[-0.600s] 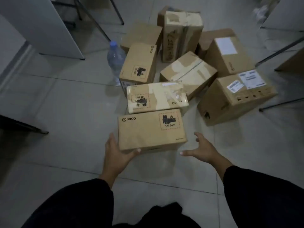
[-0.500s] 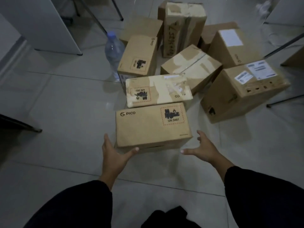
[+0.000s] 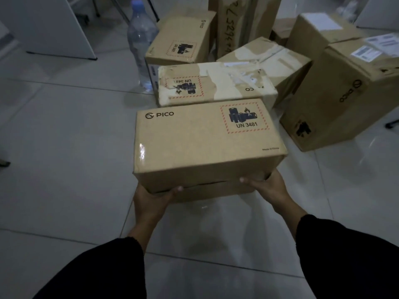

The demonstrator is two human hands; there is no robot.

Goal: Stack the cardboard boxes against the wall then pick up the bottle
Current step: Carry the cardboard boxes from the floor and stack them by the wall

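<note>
A brown PICO box [image 3: 200, 143] with a UN 3481 label is in front of me, gripped at its near bottom corners. My left hand [image 3: 151, 201] holds the near left corner with the thumb on the front face. My right hand [image 3: 267, 188] holds the near right corner. The box looks lifted a little off the tiled floor. Behind it lies a torn, taped box [image 3: 216, 85]. A clear plastic bottle [image 3: 141, 42] with a pale cap stands upright on the floor at the back left, beside another PICO box [image 3: 183, 39].
Several more cardboard boxes crowd the back and right, among them a large PICO box [image 3: 345, 93] and a tall box with handwriting [image 3: 244, 22]. A white panel [image 3: 43, 26] and dark chair or table legs stand at the back left. Pale tiled floor [image 3: 64, 147] lies to my left.
Both hands have closed onto the near corners of the front PICO box, which now appears raised. The view has moved closer to the boxes.
</note>
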